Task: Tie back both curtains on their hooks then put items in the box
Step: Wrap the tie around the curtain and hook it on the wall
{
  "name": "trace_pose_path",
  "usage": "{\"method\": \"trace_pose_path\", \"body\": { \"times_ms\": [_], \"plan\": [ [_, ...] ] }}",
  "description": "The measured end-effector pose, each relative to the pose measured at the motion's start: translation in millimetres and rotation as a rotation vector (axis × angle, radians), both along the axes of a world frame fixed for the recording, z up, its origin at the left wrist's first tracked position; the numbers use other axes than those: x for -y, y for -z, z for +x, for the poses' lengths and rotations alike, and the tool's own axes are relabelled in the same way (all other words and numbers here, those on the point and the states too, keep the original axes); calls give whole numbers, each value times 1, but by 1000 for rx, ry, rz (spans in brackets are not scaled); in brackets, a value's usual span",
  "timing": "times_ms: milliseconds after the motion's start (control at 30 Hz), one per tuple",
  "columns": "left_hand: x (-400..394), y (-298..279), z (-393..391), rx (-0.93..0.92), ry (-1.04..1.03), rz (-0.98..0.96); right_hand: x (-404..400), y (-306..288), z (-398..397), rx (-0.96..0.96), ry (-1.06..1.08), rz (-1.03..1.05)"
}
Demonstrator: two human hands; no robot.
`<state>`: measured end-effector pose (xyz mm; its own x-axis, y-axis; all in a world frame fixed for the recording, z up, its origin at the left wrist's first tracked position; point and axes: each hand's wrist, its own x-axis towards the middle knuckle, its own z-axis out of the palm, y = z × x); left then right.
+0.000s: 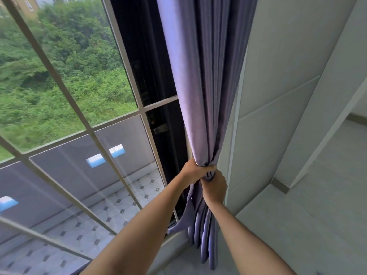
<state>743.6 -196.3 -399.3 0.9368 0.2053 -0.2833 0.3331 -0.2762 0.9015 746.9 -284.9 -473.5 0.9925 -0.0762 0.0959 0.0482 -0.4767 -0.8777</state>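
- The curtain point(202, 86), purple, is hanging at the right edge of the window point(65, 80), just beside the wall point(278, 86). It is gathered into one narrow bunch, so the glass is staying uncovered.
- The left hand point(193, 169) is closing around the bunch from the window side, at the narrowest part. Judgement: it is squeezing the folds together so they cannot spread again while the tie is being worked.
- The right hand point(214, 187) is gripping just under the left one, touching it, from the wall side. The fingers are curling into the cloth; if they are holding the tie end too, I cannot tell, bc it is hidden btw the two hands.
- The strap point(183, 219), same purple cloth, is hanging in a loose loop below the hands on the window side. It looks like the tie-back, not yet pulled tight around the bunch.
- No hook is showing; probably it is behind the curtain or the hands, near the wall.
- Below the hands the folds are falling free down to the sill point(174, 247).
- Step in hand, as I judge: tying back this curtain, approx. the middle of it. The box & the items are not in view, so that part is not yet started here.
- Risk: if one hand is letting go too early, the folds are slipping out w/o the strap holding them.
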Motion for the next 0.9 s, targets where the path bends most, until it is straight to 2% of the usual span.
{"method": "trace_pose_path", "body": {
  "times_ms": [133,167,267,333,400,533,600,700,800,900],
  "plan": [
    [-3,-11,-11,55,105,-6,6,4,4,18,-30,-3],
    [-4,-12,-19,87,78,1,7,3,4,9,-37,11],
    [-14,5,-49,141,-75,228,8,5,7,8,-44,6],
    [-18,18,-65,78,31,360,7,5,9,6,-43,-17],
    [-15,30,-71,-59,191,429,6,5,10,-11,-49,-30],
    [-7,40,-70,-235,282,443,9,5,11,-50,-79,-8],
    [-3,35,-67,-165,232,370,15,3,10,-46,-95,8],
    [0,25,-58,122,122,344,26,-1,8,-39,-121,38],
    [6,18,-46,148,146,421,35,-6,5,-51,-126,86],
    [11,14,-39,205,242,371,41,-8,4,-74,-148,147]
  ]
}}
